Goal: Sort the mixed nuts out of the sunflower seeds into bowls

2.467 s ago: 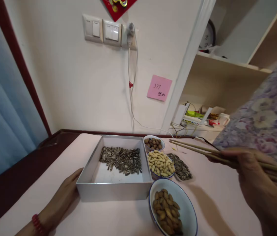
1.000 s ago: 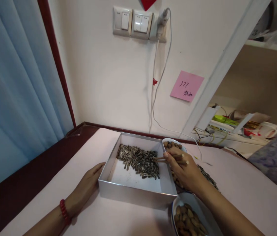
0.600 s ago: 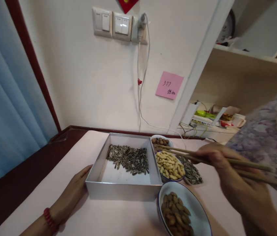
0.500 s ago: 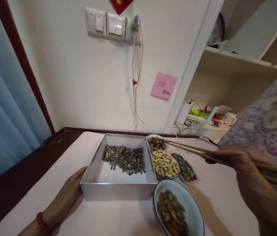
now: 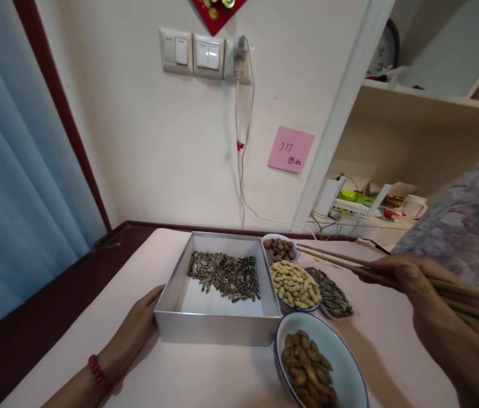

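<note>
My right hand (image 5: 439, 306) is closed around a pair of wooden chopsticks (image 5: 345, 260), which point left. Their tips are apart, at the right rim of a small bowl of round brown nuts (image 5: 279, 248); I see nothing between them. My left hand (image 5: 141, 317), with a red bead bracelet (image 5: 98, 371), lies against the left side of a silver box (image 5: 218, 330). Its fingers look stretched out, partly hidden by the box. Striped sunflower seeds (image 5: 226, 275) cover part of the box floor. Peanuts in shells (image 5: 294, 285) fill a bowl right of the box.
Nearest me stands a blue-rimmed bowl (image 5: 345, 368) of almond-like nuts (image 5: 307, 368). A clear bag of sunflower seeds (image 5: 330, 292) lies right of the peanuts. A white cable (image 5: 265, 218) runs down the wall onto the table. Patterned cloth (image 5: 473, 198) hangs at right.
The whole view has shifted, so the box and bowls appear slightly farther right. Both hands keep nearly the same places beside the box and bowls.
</note>
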